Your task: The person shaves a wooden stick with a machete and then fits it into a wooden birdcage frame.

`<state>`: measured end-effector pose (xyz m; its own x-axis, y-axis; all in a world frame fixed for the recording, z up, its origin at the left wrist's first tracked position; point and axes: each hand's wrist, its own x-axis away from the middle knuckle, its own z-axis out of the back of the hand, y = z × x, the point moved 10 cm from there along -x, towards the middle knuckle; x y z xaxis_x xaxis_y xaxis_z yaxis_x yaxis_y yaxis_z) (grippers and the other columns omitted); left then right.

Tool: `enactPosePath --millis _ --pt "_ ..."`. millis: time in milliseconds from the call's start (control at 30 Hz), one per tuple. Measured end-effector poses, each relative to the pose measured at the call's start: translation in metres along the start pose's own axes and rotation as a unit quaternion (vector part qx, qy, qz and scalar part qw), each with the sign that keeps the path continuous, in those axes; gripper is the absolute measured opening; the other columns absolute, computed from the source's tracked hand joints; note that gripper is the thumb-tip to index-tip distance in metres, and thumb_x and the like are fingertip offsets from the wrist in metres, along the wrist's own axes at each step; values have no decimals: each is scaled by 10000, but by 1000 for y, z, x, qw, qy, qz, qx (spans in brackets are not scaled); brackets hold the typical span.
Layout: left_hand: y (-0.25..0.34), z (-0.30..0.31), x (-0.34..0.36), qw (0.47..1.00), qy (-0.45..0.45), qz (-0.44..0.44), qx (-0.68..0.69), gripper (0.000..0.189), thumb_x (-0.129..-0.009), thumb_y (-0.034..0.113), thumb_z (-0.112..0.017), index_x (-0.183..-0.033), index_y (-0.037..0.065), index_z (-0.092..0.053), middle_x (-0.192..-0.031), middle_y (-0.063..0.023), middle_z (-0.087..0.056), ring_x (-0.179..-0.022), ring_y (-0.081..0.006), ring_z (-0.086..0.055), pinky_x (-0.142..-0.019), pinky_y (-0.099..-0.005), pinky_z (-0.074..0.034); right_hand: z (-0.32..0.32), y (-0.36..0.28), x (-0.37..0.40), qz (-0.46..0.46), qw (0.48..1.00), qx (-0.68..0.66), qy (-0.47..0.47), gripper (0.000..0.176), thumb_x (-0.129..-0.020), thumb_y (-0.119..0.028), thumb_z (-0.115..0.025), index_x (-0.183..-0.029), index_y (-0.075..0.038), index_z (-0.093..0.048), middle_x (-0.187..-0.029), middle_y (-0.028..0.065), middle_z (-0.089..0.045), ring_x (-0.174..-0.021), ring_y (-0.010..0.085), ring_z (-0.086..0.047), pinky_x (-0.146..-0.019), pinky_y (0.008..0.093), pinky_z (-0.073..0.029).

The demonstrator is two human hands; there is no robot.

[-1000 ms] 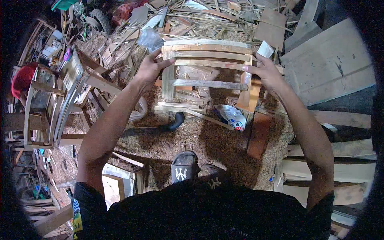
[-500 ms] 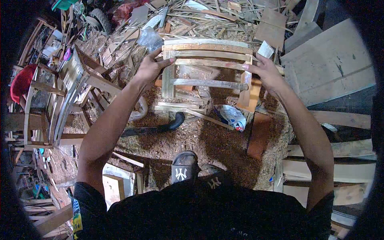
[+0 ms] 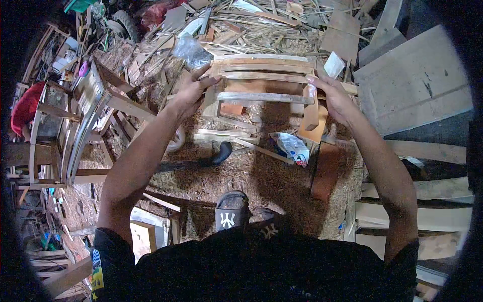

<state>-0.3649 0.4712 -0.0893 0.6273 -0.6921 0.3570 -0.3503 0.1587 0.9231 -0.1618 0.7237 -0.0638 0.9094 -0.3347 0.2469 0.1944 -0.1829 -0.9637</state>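
A slatted wooden frame [image 3: 266,96] with curved slats is held out ahead of me at the upper middle, above the littered ground. My left hand [image 3: 193,89] grips its left side, thumb on the front and fingers toward the back. At the right side, my right hand [image 3: 332,95] holds the frame with the thumb near the end of a slat. Parts of the fingers of both hands are hidden behind the wood. Below the frame, a printed plastic wrapper [image 3: 293,148] and thin wood strips [image 3: 226,135] lie on the ground.
Wooden chair-like frames [image 3: 75,126] stand at the left, beside a person in red [image 3: 26,105]. Scrap wood [image 3: 271,25] is heaped at the back. Large boards [image 3: 417,80] and curved pieces [image 3: 427,214] lie on the right. A dark curved object [image 3: 221,153] rests before my feet.
The wooden frame has tilted, its lower slats now appearing higher in view. Both hands still hold its sides, and my left-hand fingers have shifted slightly.
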Motion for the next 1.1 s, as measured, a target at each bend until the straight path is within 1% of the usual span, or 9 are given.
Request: enactPosePath --millis 67,367,600,733,800,933,1000,1033,1100 --pt "-3 3 -4 1000 -4 -16 9 749 -942 76 -668 -1556 26 -243 -1266 -162 -623 -1005 -179 -664 -819 -284 -565 5 12 2 -69 997 13 33 486 -951 -327 -660 -1310 -12 -570 -1146 73 -655 -981 167 -632 -823 319 -537" --pt "-17 10 -8 999 19 -6 27 603 -991 108 -581 -1540 74 -333 -1235 -125 -640 -1010 -140 -648 -870 -264 -538 19 30 -1 -65 996 -11 59 442 -970 -366 -629 -1306 -82 -584 -993 0 -641 -860 112 -625 -732 280 -522" --pt "-27 6 -9 992 -5 0 123 561 -1013 78 -521 -1539 73 -328 -1214 -109 -653 -992 -132 -658 -847 -260 -561 33 49 2 -89 995 -16 34 409 -1005 -387 -569 -1292 -96 -573 -1033 11 -651 -915 121 -627 -759 297 -524" --pt "-40 22 -7 995 19 21 100 554 -1009 101 -558 -1527 99 -361 -1181 -59 -670 -909 -84 -666 -701 -190 -562 72 91 17 -108 987 -57 107 430 -1009 -463 -541 -1199 -89 -634 -976 25 -670 -825 132 -634 -726 303 -532" --pt "-49 24 -7 996 4 25 86 550 -1001 128 -594 -1512 109 -393 -1183 -47 -670 -934 -73 -659 -692 -180 -551 126 147 29 -175 960 73 206 459 -964 -496 -609 -1128 -72 -671 -900 39 -681 -756 144 -641 -690 306 -536" --pt "-52 18 -2 996 30 40 78 565 -989 291 -629 -1463 46 -444 -1225 -77 -656 -1030 -141 -653 -826 -288 -556 137 184 38 -128 945 249 171 465 -930 -482 -666 -1107 -52 -678 -860 56 -689 -740 180 -663 -684 318 -547" --pt "-52 12 -1 998 -10 55 43 570 -995 387 -595 -1426 33 -476 -1256 -102 -641 -1074 -188 -644 -906 -330 -536 110 198 44 -135 969 4 208 328 -917 -243 -703 -1131 -5 -634 -971 83 -692 -746 157 -665 -557 309 -519" --pt "-57 9 0 994 -15 88 55 562 -1002 419 -567 -1413 43 -488 -1264 -109 -636 -1086 -198 -641 -913 -335 -534 120 214 41 -136 968 2 211 328 -917 -243 -703 -1131 -5 -634 -971 83 -692 -746 157 -665 -557 309 -519" --pt "-60 5 0 992 -18 121 36 585 -1018 500 -484 -1406 62 -495 -1285 -121 -623 -1097 -227 -639 -927 -352 -532 128 216 14 16 946 267 182 363 -875 -201 -739 -1131 22 -612 -1032 120 -692 -832 176 -697 -625 324 -563"
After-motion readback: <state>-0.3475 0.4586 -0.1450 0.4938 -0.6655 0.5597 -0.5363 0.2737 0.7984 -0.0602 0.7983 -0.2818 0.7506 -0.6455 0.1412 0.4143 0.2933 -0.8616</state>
